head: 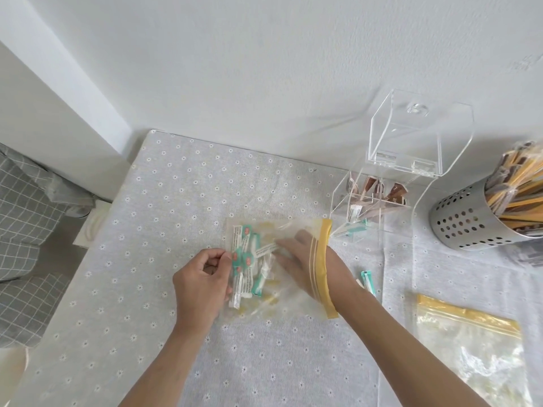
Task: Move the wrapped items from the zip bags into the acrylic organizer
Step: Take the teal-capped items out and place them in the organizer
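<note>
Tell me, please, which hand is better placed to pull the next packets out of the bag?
The right hand: it's already inside the zip bag among the packets; the left hand pinches its closed end.

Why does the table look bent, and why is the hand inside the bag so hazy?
Head view: the wide-angle lens bows the table edges and wall lines. The right hand sits inside the zip bag, so cloudy plastic veils it, and it looks slightly motion-blurred. Light is soft and even, with faint shadows; the acrylic organizer shows only thin bright edges.
</note>
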`<state>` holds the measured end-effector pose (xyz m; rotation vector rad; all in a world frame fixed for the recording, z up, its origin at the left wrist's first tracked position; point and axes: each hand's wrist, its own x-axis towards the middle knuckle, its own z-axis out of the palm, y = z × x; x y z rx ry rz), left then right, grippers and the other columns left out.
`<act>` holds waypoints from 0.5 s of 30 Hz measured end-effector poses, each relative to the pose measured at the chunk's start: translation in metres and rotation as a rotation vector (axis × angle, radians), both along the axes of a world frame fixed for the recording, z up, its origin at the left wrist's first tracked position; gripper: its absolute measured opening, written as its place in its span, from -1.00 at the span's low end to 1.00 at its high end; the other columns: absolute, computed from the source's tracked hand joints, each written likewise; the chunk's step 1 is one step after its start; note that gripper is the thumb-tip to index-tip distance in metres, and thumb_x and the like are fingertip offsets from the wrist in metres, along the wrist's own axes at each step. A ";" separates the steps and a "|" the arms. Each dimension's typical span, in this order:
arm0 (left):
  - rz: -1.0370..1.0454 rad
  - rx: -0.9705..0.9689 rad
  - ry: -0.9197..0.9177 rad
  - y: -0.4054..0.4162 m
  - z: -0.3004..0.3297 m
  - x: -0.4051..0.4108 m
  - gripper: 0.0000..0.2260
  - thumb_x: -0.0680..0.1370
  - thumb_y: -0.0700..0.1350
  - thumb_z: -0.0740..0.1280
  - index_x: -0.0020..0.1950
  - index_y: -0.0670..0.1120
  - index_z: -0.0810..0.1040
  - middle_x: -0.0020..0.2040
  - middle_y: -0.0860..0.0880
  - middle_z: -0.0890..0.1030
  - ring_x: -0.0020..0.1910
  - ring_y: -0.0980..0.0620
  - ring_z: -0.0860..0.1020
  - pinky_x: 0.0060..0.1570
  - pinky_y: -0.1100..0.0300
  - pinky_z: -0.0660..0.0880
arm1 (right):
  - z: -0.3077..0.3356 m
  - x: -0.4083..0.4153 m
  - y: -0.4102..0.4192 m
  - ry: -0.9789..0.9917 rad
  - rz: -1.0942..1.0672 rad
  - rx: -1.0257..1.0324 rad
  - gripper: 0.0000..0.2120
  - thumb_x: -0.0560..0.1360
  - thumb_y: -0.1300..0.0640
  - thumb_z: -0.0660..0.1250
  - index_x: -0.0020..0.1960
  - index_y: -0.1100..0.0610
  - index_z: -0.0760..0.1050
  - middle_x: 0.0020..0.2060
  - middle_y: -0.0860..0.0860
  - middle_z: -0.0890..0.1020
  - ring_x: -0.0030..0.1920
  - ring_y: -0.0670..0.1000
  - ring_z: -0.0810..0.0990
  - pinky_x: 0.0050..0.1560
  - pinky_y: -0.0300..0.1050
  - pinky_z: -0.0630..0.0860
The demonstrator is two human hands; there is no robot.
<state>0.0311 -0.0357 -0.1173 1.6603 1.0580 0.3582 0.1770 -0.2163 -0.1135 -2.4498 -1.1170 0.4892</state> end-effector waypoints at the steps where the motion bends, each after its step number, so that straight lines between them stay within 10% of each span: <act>1: 0.002 -0.001 -0.003 0.000 0.000 0.000 -0.92 0.60 -0.24 0.52 -0.06 -0.09 0.75 -0.36 -0.08 0.70 -0.55 0.01 0.61 -0.54 0.19 0.58 | 0.000 0.000 -0.003 -0.008 -0.004 -0.010 -0.76 0.71 -0.06 0.24 0.36 -0.10 0.42 0.03 -0.01 0.48 -0.23 0.11 0.59 -0.22 0.11 0.64; 8: 0.006 0.015 -0.003 0.000 -0.003 0.000 -0.93 0.61 -0.24 0.52 -0.05 -0.09 0.75 -0.39 -0.10 0.69 -0.55 -0.05 0.63 -0.53 0.14 0.61 | -0.008 0.001 -0.026 -0.074 -0.048 -0.047 -0.82 0.68 -0.02 0.20 0.16 -0.06 0.57 0.05 -0.07 0.62 0.04 0.08 0.66 0.09 0.06 0.62; 11: 0.003 0.026 0.007 0.000 -0.003 0.001 -0.93 0.61 -0.24 0.51 -0.06 -0.09 0.75 -0.41 -0.10 0.68 -0.55 -0.04 0.63 -0.53 0.16 0.61 | -0.010 -0.003 -0.030 0.043 -0.130 0.000 -0.88 0.67 0.01 0.27 -0.04 -0.03 0.48 -0.09 -0.12 0.52 -0.12 -0.12 0.57 -0.10 -0.07 0.55; 15: 0.006 0.031 -0.002 0.000 -0.003 0.001 -0.93 0.60 -0.24 0.52 -0.06 -0.09 0.75 -0.39 -0.08 0.69 -0.53 -0.04 0.64 -0.50 0.05 0.66 | 0.002 -0.005 -0.034 0.142 -0.130 0.112 -0.92 0.65 0.12 0.27 0.06 0.01 0.54 0.04 -0.02 0.59 0.03 0.07 0.62 0.06 0.09 0.61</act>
